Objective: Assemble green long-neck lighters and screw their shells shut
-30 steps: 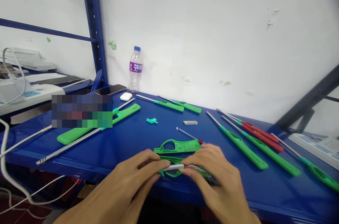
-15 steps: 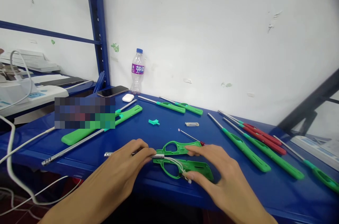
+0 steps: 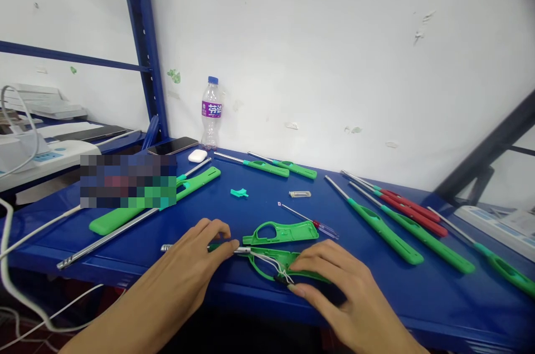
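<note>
Two green plastic handle halves lie near the front edge of the blue table (image 3: 217, 214). The far half (image 3: 281, 232) lies free. The near half (image 3: 288, 263) carries a thin metal tube (image 3: 196, 247) sticking out to the left and thin white wires (image 3: 271, 262). My left hand (image 3: 196, 256) pinches the tube where it meets the near half. My right hand (image 3: 330, 276) rests on the near half's right end, fingertips pressed down by the wires' small dark end piece.
Several long green and red lighters (image 3: 393, 214) lie at the right. A small screwdriver (image 3: 307, 220), a clear part (image 3: 300, 194) and a teal clip (image 3: 239, 193) lie mid-table. A bottle (image 3: 210, 112), phone (image 3: 173, 145) and earbud case (image 3: 198, 155) stand at the back; cables hang at left.
My left hand has drawn the metal tube out to the left, away from the right hand. The near green half now lies flat on the table under my right fingers.
</note>
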A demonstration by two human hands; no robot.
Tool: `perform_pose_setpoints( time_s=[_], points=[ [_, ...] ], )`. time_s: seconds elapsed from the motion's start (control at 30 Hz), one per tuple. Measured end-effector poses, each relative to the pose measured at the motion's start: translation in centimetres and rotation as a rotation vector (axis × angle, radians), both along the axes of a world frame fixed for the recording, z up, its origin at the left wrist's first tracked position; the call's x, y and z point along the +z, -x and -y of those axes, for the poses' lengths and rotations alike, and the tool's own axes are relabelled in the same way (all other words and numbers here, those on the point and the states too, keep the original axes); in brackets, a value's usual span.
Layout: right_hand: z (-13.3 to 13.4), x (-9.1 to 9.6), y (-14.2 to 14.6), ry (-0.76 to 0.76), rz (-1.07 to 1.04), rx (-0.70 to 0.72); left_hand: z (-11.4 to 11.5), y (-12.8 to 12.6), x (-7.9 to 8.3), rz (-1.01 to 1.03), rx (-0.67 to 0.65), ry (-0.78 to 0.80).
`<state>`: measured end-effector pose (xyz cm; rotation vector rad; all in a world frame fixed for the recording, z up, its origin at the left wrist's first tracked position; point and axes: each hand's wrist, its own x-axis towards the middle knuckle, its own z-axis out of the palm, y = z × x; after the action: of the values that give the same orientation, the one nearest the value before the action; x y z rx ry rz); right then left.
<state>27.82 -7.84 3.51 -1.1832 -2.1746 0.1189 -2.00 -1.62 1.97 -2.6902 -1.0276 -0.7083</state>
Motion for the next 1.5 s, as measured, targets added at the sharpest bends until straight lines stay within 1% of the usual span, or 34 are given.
perform_pose_setpoints(
  time_s=[0.17, 0.33, 0.4, 0.63, 0.8, 0.87, 1.0, 1.17, 1.27, 1.37, 1.5],
  points=[
    [0.0, 0.0, 0.1, -0.063, 0.048, 0.001, -0.1, 0.2, -0.1, -0.033, -0.004, 0.045],
    [-0.4, 0.0, 0.3, -0.19, -0.009, 0.044, 0.3, 0.2, 0.4, -0.111, 0.025, -0.044],
    [-0.5, -0.1, 0.3, -0.206, -0.03, 0.04, 0.3, 0.2, 0.4, -0.133, 0.024, -0.076],
    [-0.7, -0.6, 0.0, -0.151, -0.08, -0.014, 0.3, 0.3, 0.4, -0.16, -0.001, -0.103],
    [-0.8, -0.6, -0.1, -0.141, -0.083, 0.016, 0.3, 0.3, 0.0, -0.098, -0.023, -0.087],
    [-0.9, -0.7, -0.1, -0.153, -0.094, 0.02, 0.2, 0.4, -0.1, -0.083, -0.036, -0.107],
    [-0.8, -0.7, -0.1, -0.168, -0.093, 0.026, 0.3, 0.3, 0.0, -0.079, -0.061, -0.124],
    [-0.5, -1.0, -0.3, -0.125, -0.074, 0.033, 0.3, 0.1, 0.5, -0.08, -0.033, -0.047],
    [-0.5, -1.1, -0.3, -0.095, -0.074, 0.025, 0.2, 0.3, 0.5, -0.074, -0.041, -0.004],
    [-0.5, -1.2, -0.3, -0.097, -0.091, 0.032, 0.2, 0.6, 0.1, -0.062, -0.055, 0.024],
    [-0.6, -1.0, -0.2, -0.097, -0.117, 0.046, 0.1, 0.9, -0.6, -0.043, -0.029, 0.026]
  ],
)
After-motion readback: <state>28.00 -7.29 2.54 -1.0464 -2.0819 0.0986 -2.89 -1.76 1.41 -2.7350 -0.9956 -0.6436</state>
